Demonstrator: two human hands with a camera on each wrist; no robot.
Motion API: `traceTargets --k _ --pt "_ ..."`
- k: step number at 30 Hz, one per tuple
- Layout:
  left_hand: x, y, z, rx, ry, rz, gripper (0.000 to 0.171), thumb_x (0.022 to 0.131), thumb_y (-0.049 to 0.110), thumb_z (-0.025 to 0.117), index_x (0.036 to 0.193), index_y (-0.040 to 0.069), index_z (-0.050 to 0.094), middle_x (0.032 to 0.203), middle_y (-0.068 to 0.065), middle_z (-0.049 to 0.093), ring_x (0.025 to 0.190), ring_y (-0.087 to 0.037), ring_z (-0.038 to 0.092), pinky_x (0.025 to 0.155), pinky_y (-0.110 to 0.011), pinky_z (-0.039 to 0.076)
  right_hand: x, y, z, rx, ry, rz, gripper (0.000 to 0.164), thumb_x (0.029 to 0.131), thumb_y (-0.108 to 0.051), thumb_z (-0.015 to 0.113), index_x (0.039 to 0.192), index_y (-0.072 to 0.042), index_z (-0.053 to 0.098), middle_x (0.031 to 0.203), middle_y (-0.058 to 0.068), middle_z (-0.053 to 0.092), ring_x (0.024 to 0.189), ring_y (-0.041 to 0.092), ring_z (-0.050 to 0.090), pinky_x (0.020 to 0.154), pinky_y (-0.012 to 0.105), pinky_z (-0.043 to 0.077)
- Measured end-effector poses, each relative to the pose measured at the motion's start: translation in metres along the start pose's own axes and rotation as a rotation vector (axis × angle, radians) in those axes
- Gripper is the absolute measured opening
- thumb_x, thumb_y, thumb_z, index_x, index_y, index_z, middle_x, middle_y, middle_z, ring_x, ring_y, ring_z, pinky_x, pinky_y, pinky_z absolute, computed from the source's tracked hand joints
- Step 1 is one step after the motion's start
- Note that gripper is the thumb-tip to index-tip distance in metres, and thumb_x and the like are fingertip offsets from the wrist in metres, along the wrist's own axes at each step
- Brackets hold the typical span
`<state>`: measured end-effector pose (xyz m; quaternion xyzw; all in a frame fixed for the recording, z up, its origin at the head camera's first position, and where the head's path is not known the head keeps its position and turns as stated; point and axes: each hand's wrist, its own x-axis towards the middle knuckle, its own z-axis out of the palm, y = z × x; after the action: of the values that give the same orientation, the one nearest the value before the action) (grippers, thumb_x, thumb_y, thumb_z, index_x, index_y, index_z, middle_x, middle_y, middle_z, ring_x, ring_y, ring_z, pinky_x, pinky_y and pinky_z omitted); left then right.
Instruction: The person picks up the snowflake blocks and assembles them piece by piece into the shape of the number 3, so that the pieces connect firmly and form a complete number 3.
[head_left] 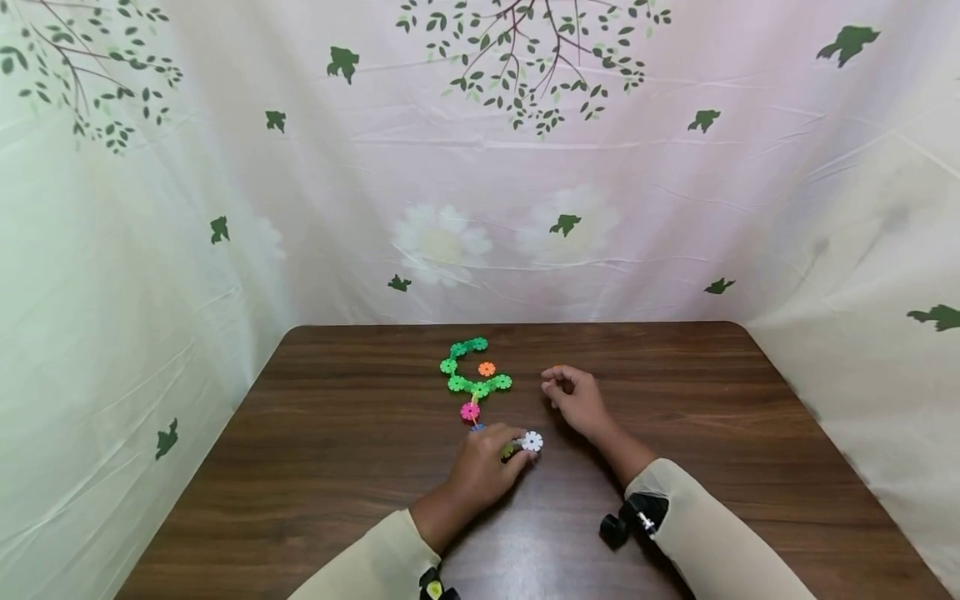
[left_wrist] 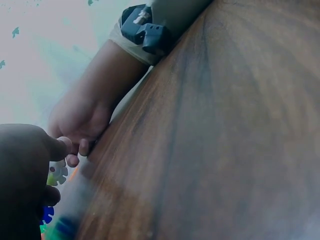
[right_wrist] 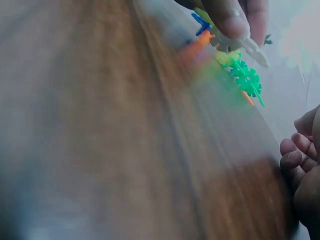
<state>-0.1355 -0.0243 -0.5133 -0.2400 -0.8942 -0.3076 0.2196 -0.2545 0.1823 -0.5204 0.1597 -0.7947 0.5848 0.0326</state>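
Note:
My left hand (head_left: pixel 482 463) grips the near end of a chain of plastic interlocking flower discs, thumb and fingers around a white disc (head_left: pixel 532 441) and an olive-green disc (head_left: pixel 507 451). Beyond the knuckles, part of a blue disc (head_left: pixel 477 427) shows, then a pink disc (head_left: pixel 470 411). Farther on, green discs (head_left: pixel 457 383) form an open curve on the table. To the right, my right hand (head_left: pixel 583 407) hovers over the wood with loosely bent fingers. An orange piece (head_left: pixel 557 367) peeks out just past its fingertips, mostly hidden. In the right wrist view, nothing shows between those fingers (right_wrist: pixel 300 145).
A loose orange disc (head_left: pixel 487 368) lies inside the green curve. The dark wooden table (head_left: pixel 337 467) has its far edge close to a printed cloth backdrop (head_left: pixel 480 250), which also hangs at both sides. Each wrist carries a black camera mount (head_left: pixel 633 518).

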Motion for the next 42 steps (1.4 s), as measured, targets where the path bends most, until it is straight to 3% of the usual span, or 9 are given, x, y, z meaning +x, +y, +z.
traceTargets --k 8,14,18,26,31,42 --pt "0.0 -0.004 0.003 0.047 0.061 0.037 0.024 0.088 0.018 0.093 0.108 0.008 0.084 0.097 -0.004 0.083 0.09 -0.017 0.08 0.078 -0.032 0.065 0.009 0.001 -0.003 -0.031 0.038 -0.016 0.018 0.102 0.003 0.072 0.118 0.011 0.072 0.099 0.025 0.067 0.071 0.011 0.06 0.063 0.02 0.053" --pt "-0.002 -0.006 0.003 0.041 0.071 0.034 0.023 0.087 0.016 0.093 0.106 0.009 0.084 0.096 -0.004 0.082 0.089 -0.016 0.08 0.078 -0.033 0.065 0.01 0.007 -0.003 -0.156 0.141 -0.077 0.018 0.094 0.01 0.078 0.112 0.007 0.077 0.101 0.022 0.07 0.084 0.016 0.061 0.072 0.016 0.047" --pt "-0.002 -0.005 0.004 0.042 0.081 0.04 0.024 0.086 0.016 0.094 0.106 0.008 0.084 0.096 -0.004 0.082 0.089 -0.016 0.08 0.078 -0.033 0.065 0.008 0.007 -0.004 -0.242 0.174 -0.099 0.02 0.091 0.01 0.081 0.11 0.005 0.078 0.103 0.02 0.07 0.086 0.025 0.064 0.076 0.022 0.049" --pt "-0.002 -0.006 0.002 0.042 0.06 0.033 0.026 0.088 0.021 0.093 0.108 0.008 0.084 0.098 -0.004 0.083 0.091 -0.016 0.081 0.079 -0.032 0.065 0.006 0.007 -0.007 -0.344 0.155 -0.07 0.026 0.092 0.005 0.082 0.118 0.006 0.079 0.12 0.023 0.07 0.104 0.039 0.067 0.09 0.048 0.055" --pt "-0.001 -0.005 0.0 0.044 0.037 0.025 0.026 0.089 0.022 0.093 0.109 0.009 0.084 0.1 -0.004 0.083 0.092 -0.017 0.081 0.08 -0.033 0.065 0.006 0.007 -0.009 -0.401 0.124 -0.058 0.032 0.092 0.003 0.083 0.124 0.006 0.078 0.131 0.023 0.071 0.125 0.045 0.063 0.106 0.063 0.05" --pt "-0.001 -0.006 0.001 0.023 0.024 0.013 0.024 0.09 0.021 0.092 0.109 0.008 0.084 0.1 -0.004 0.083 0.093 -0.017 0.081 0.082 -0.034 0.066 0.004 0.005 -0.01 -0.449 0.057 -0.01 0.026 0.097 -0.001 0.078 0.123 0.006 0.079 0.14 0.021 0.073 0.135 0.043 0.059 0.116 0.064 0.045"
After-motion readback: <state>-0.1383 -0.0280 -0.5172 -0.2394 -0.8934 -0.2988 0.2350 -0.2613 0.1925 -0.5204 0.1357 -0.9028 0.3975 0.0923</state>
